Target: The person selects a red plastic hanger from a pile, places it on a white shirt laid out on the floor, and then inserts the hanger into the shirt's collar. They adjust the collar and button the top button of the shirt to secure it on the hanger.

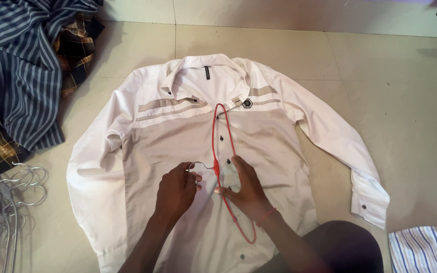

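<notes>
white shirt (198, 151) spread flat on floor (390, 101), front up; red hanger (223, 151) lying along button line. left hand (175, 192) fingers pinching metal hook (201, 166), right hand (246, 189) fingers splayed, pressing hanger steady

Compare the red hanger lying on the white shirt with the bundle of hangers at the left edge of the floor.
The red plastic-coated hanger is a single one, lying on the white and beige button-up shirt; the silvery metal wire hangers lie in a tangled heap on the tiled floor. The left hand touches the red hanger's hook and the right hand its frame; no hand is near the silvery heap. Both kinds have curved metal hooks.
</notes>
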